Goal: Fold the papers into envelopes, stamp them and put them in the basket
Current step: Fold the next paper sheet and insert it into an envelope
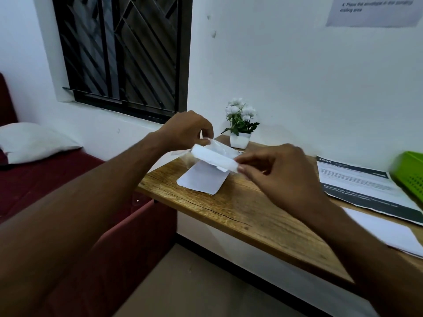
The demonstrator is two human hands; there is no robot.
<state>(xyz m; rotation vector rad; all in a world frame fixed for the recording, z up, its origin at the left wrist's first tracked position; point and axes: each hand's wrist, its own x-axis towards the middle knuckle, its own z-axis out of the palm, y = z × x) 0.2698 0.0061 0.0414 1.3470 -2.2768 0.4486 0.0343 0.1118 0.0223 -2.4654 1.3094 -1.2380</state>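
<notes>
Holding a white paper (214,157) up over the wooden counter (240,216), the left hand (185,130) pinches its far edge and the right hand (279,170) pinches its near corner. Its bottom rests on the counter. A green basket (409,170) sits far right.

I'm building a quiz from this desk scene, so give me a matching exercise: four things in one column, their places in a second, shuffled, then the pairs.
Things
1. folded paper
2. green basket
3. potted white flowers
4. pillow

Places
A. on the red couch, left of the desk
B. at the desk's right end
C. held between both hands above the desk
D. at the back of the desk, against the wall

Pairs: 1-C, 2-B, 3-D, 4-A
</notes>
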